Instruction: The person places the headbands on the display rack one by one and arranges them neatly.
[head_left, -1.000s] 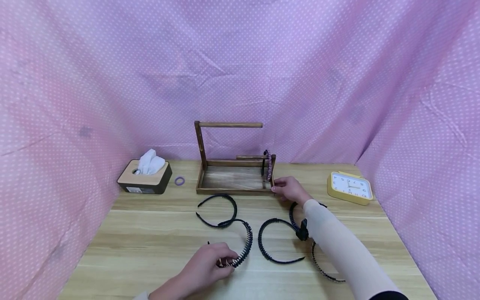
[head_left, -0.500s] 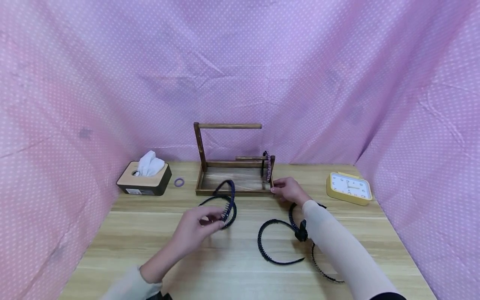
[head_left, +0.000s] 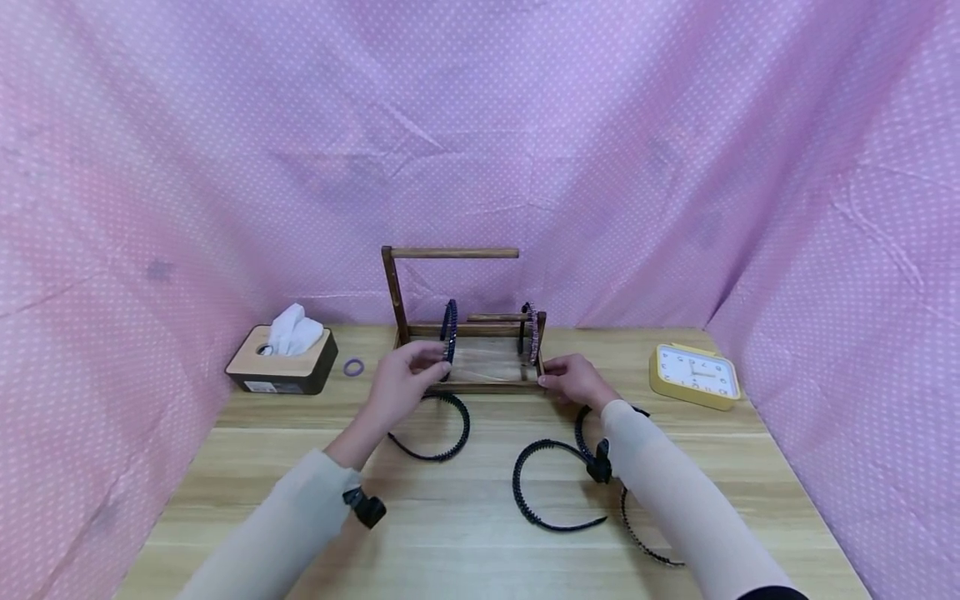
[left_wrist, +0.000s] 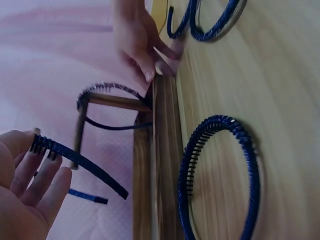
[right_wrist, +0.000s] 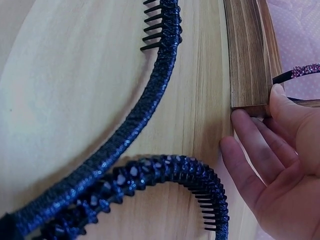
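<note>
My left hand (head_left: 401, 379) pinches a dark headband (head_left: 451, 329) with comb teeth between thumb and fingers. It holds the band upright over the tray of a wooden rack (head_left: 456, 252), left of the short lower bar. In the left wrist view, the held headband (left_wrist: 82, 162) has its ends pointing away from the palm. My right hand (head_left: 576, 379) grips the rack's front right corner, thumb on one side and fingers at the end, as the right wrist view shows. A pink-beaded headband (head_left: 533, 333) hangs on the lower bar near the right post.
In front of the rack lies a black headband (head_left: 467, 425). More dark headbands (head_left: 517, 483) lie near the right forearm, partly hidden by it. A tissue box (head_left: 281, 362) and a purple ring (head_left: 353, 367) are at left, a yellow clock (head_left: 693, 377) at right.
My left hand has lifted the headband off the table and carried it forward to over the rack's tray, turning it upright. The right hand stays on the rack's corner.
</note>
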